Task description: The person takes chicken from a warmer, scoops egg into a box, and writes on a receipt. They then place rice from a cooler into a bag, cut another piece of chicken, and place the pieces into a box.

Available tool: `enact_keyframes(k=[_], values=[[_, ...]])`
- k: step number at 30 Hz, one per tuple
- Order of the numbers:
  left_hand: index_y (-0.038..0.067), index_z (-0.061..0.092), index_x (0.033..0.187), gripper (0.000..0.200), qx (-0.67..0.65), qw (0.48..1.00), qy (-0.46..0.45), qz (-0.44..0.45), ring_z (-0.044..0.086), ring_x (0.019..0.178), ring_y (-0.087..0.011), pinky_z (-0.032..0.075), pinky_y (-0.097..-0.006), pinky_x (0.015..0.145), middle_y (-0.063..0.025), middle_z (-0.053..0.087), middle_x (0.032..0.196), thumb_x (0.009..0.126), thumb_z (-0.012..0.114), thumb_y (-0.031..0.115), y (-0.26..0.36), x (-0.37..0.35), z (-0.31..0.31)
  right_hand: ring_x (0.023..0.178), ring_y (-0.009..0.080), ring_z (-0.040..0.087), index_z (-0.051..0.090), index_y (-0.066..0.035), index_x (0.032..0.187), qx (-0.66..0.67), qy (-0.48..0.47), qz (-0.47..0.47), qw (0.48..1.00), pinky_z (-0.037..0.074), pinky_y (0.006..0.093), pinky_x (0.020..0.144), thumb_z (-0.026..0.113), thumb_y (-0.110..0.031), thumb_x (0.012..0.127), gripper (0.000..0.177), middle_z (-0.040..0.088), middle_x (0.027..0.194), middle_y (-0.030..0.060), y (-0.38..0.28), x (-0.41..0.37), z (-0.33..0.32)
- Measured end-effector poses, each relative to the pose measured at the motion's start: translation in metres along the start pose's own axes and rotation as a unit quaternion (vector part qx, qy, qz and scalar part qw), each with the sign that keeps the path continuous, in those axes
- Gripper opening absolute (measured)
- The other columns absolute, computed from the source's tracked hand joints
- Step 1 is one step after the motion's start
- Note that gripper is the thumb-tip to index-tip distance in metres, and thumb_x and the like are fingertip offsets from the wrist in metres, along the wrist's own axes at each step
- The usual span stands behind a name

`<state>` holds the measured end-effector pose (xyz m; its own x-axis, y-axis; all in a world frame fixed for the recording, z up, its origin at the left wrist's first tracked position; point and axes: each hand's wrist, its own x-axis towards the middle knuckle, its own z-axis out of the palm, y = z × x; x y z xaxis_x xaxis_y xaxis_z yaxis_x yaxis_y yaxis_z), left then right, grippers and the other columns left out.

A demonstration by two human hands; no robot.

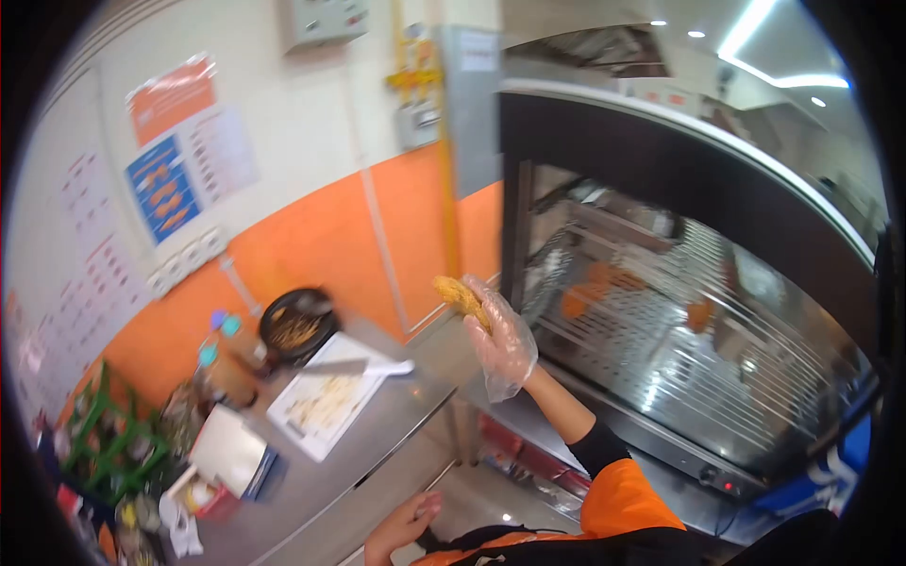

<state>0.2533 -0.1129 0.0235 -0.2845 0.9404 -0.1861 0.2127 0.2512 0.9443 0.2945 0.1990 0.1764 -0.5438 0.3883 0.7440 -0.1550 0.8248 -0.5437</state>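
Note:
My right hand (502,341), in a clear plastic glove, holds a golden breaded piece of food (461,300) between fingers and thumb. It is raised in front of the glass display cabinet (661,132). Inside the cabinet, orange-brown food pieces (587,291) lie on a wire rack (736,373). My left hand (408,522) is bare and low at the bottom centre, near my body, its fingers curled; whether it holds anything is hidden.
On the steel counter (368,424) at left are a white cutting board (307,426) with a knife (330,367), a dark pan (300,325), bottles (226,375), an open box (229,453) and a green crate (109,439). An orange and white wall (311,226) stands behind.

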Motion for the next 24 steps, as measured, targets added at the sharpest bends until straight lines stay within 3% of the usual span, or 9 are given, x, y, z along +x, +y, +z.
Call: enact_keyframes(k=[2, 4, 6, 9, 10, 12, 18, 22, 24], values=[[0.0, 0.045, 0.127, 0.041, 0.014, 0.999, 0.04, -0.013, 0.054, 0.111, -0.0203, 0.04, -0.0293, 0.095, -0.0137, 0.057, 0.12, 0.094, 0.052, 0.023, -0.015, -0.018, -0.013, 0.118, 0.0244, 0.049, 0.041, -0.001, 0.132, 0.227, -0.067, 0.068, 0.969, 0.037, 0.033, 0.099, 0.051, -0.007, 0.088, 0.045, 0.052, 0.124, 0.0141, 0.051, -0.015, 0.092], [0.0, 0.046, 0.126, 0.04, 0.026, 0.996, 0.078, -0.025, 0.054, 0.111, -0.0203, 0.041, -0.0293, 0.095, -0.0133, 0.058, 0.119, 0.094, 0.052, 0.024, -0.025, -0.04, -0.025, 0.117, 0.0205, 0.047, 0.041, -0.001, 0.132, 0.436, -0.161, 0.211, 0.86, 0.037, 0.0311, 0.098, 0.049, -0.007, 0.089, 0.044, 0.051, 0.125, 0.0116, 0.069, -0.032, 0.177], [0.0, 0.048, 0.124, 0.04, 0.036, 0.992, 0.116, -0.033, 0.055, 0.11, -0.0206, 0.041, -0.0293, 0.094, -0.0126, 0.058, 0.118, 0.094, 0.053, 0.025, -0.034, -0.06, -0.038, 0.117, 0.0264, 0.048, 0.041, 0.0, 0.131, 0.326, -0.253, 0.243, 0.878, 0.037, 0.0328, 0.098, 0.051, -0.005, 0.086, 0.046, 0.05, 0.126, 0.0137, 0.072, -0.049, 0.247], [0.002, 0.051, 0.122, 0.041, 0.071, 0.983, 0.156, -0.059, 0.056, 0.108, -0.0236, 0.042, -0.0316, 0.092, -0.0137, 0.058, 0.118, 0.092, 0.054, 0.031, -0.048, -0.087, -0.054, 0.108, 0.0278, 0.049, 0.044, -0.005, 0.128, 0.165, -0.224, -0.06, 0.959, 0.037, 0.0374, 0.098, 0.055, -0.009, 0.079, 0.051, 0.053, 0.115, 0.0104, 0.079, -0.075, 0.337], [0.002, 0.052, 0.121, 0.04, 0.059, 0.981, 0.163, -0.086, 0.056, 0.108, -0.0225, 0.042, -0.031, 0.093, -0.013, 0.059, 0.117, 0.093, 0.054, 0.029, -0.049, -0.094, -0.06, 0.11, 0.0267, 0.048, 0.044, -0.007, 0.128, 0.036, -0.265, -0.172, 0.948, 0.036, 0.0374, 0.099, 0.054, -0.01, 0.078, 0.051, 0.051, 0.118, 0.01, 0.078, -0.076, 0.352], [0.001, 0.053, 0.12, 0.036, 0.035, 0.975, 0.173, -0.137, 0.056, 0.108, -0.0205, 0.041, -0.0298, 0.093, -0.0114, 0.059, 0.116, 0.093, 0.053, 0.026, -0.049, -0.102, -0.071, 0.115, 0.0245, 0.044, 0.044, -0.01, 0.129, -0.227, -0.314, -0.376, 0.842, 0.034, 0.0373, 0.1, 0.053, -0.014, 0.078, 0.052, 0.047, 0.124, 0.0091, 0.072, -0.072, 0.368], [0.004, 0.054, 0.12, 0.036, 0.035, 0.971, 0.183, -0.151, 0.056, 0.108, -0.0214, 0.041, -0.0314, 0.093, -0.0102, 0.06, 0.116, 0.093, 0.053, 0.027, -0.05, -0.098, -0.097, 0.133, 0.0297, 0.027, 0.026, -0.017, 0.142, -0.249, -0.437, -0.327, 0.8, 0.024, 0.0496, 0.107, 0.052, -0.02, 0.083, 0.065, 0.025, 0.146, 0.0135, 0.083, -0.065, 0.393], [0.004, 0.055, 0.119, 0.035, 0.032, 0.981, 0.132, -0.137, 0.054, 0.111, -0.022, 0.04, -0.0313, 0.094, -0.0104, 0.058, 0.118, 0.093, 0.053, 0.028, -0.061, -0.069, -0.102, 0.135, 0.037, 0.022, 0.023, -0.014, 0.144, -0.203, -0.39, -0.156, 0.885, 0.021, 0.0514, 0.108, 0.058, -0.023, 0.082, 0.072, 0.015, 0.149, 0.0183, 0.039, -0.049, 0.314], [0.003, 0.049, 0.125, 0.043, 0.051, 0.993, 0.078, -0.066, 0.055, 0.11, -0.0235, 0.042, -0.033, 0.092, -0.0145, 0.058, 0.117, 0.093, 0.051, 0.032, -0.052, -0.048, -0.104, 0.133, 0.0384, 0.025, 0.028, -0.011, 0.142, -0.158, -0.212, -0.027, 0.964, 0.021, 0.0524, 0.107, 0.061, -0.027, 0.079, 0.073, 0.021, 0.146, 0.0214, 0.021, -0.047, 0.255]])
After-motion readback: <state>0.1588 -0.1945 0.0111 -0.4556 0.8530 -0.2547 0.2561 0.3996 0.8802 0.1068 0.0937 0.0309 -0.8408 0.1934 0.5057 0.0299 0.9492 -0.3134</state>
